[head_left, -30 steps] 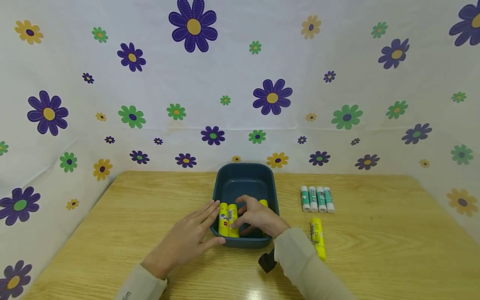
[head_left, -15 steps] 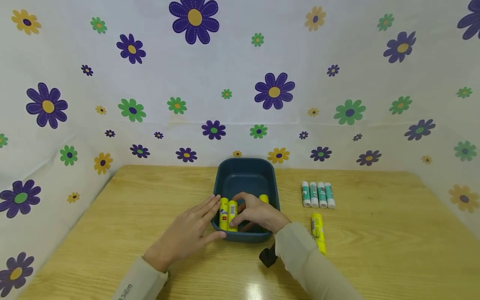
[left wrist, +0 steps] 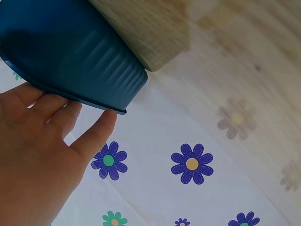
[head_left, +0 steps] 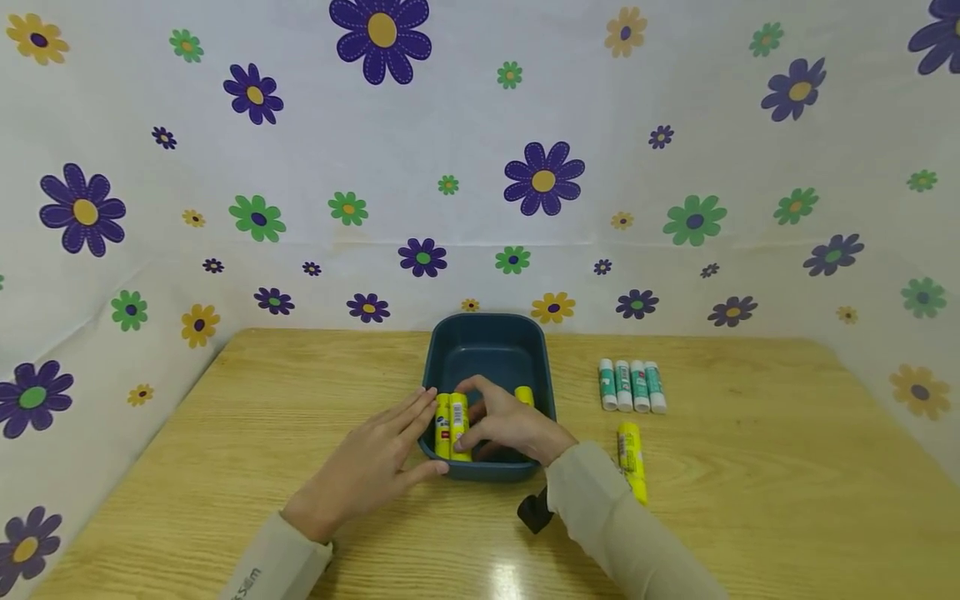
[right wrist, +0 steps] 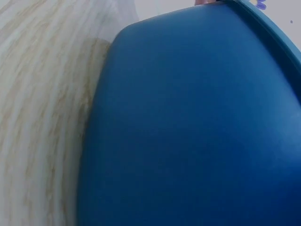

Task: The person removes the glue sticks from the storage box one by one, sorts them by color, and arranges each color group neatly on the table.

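Note:
A dark blue plastic bin (head_left: 487,472) stands on the table with yellow glue sticks lying inside. Two of them, the left glue stick (head_left: 442,427) and its neighbour, the second glue stick (head_left: 458,408), lie side by side along the left wall. My right hand (head_left: 510,423) reaches into the bin and holds the second stick, index finger at its far end and thumb near its near end. Another yellow glue stick (head_left: 524,395) shows partly behind that hand. My left hand (head_left: 367,467) rests against the bin's left rim, fingers extended; the left wrist view shows its fingers (left wrist: 96,134) at the rim.
To the right, several white-and-green glue sticks (head_left: 632,386) lie in a row. A yellow glue stick (head_left: 632,458) lies nearer, beside the right sleeve. A black object (head_left: 535,510) sits at the right wrist. The flowered cloth (head_left: 480,167) hangs behind the table (head_left: 315,367).
My right index finger has moved left to the far end of the second glue stick. That stick now lies close against the left one. My left hand stays at the rim.

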The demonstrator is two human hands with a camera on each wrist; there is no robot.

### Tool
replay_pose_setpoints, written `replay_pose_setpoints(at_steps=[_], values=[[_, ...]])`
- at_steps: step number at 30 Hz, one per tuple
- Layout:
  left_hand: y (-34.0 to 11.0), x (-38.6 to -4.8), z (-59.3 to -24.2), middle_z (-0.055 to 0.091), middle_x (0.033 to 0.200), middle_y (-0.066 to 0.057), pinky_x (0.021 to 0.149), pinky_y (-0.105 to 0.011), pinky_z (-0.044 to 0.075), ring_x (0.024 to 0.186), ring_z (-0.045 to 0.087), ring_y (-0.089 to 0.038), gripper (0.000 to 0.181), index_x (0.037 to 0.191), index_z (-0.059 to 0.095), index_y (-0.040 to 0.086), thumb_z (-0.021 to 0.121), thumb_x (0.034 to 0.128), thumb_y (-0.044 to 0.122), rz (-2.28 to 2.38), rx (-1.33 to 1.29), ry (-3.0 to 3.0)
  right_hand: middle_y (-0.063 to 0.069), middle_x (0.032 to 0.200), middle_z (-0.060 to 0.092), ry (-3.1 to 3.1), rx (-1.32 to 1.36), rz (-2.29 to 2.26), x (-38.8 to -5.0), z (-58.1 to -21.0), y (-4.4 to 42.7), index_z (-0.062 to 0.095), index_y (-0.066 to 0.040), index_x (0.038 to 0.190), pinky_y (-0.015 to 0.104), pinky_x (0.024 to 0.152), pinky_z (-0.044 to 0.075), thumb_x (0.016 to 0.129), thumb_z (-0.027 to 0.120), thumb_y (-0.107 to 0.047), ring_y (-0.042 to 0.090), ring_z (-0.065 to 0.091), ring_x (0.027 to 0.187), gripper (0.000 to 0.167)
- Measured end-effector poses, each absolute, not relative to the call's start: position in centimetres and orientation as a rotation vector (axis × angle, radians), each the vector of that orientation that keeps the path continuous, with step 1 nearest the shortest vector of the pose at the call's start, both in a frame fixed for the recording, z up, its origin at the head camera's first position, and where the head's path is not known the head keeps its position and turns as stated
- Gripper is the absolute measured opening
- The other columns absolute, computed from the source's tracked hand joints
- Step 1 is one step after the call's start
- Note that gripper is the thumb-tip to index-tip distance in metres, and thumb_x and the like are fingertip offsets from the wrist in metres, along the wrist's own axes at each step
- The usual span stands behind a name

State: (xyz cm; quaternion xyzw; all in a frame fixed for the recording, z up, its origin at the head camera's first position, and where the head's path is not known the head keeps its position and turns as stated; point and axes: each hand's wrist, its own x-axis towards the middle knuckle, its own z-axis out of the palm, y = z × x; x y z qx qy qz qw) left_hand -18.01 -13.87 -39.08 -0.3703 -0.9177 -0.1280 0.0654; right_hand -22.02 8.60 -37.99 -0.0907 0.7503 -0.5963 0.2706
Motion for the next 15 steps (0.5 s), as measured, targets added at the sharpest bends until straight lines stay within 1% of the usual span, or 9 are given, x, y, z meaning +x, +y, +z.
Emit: replay_pose_setpoints(at_steps=[7, 15], values=[[-13.8, -18.2, -39.0, 0.036, 0.159, -0.02, 0.11, -0.052, 0.041, 0.145, 0.036, -0.034, 0.079, 0.149, 0.045, -0.006, 0.059, 0.0994, 0.053, -0.371, -1.128, -2.75, 0.022, 0.118, 0.056, 2.049, -0.231, -1.671, -22.2, -37.6, 9.0, 0.038, -0.002, 0.146, 0.044, 0.077, 0.062, 0.08, 0.074, 0.013, 0.027, 0.07, 0.09, 0.077], [-13.9, -18.1, -38.9, 0.036, 0.159, -0.018, 0.111, -0.052, 0.04, 0.145, 0.036, -0.034, 0.079, 0.15, 0.044, -0.004, 0.059, 0.0989, 0.054, -0.363, -1.106, -2.773, 0.024, 0.124, 0.051, 2.063, -0.223, -1.689, -22.5, -36.8, 10.0, 0.035, -0.002, 0.149, 0.043, 0.075, 0.063, 0.082, 0.074, 0.012, 0.028, 0.068, 0.093, 0.079]])
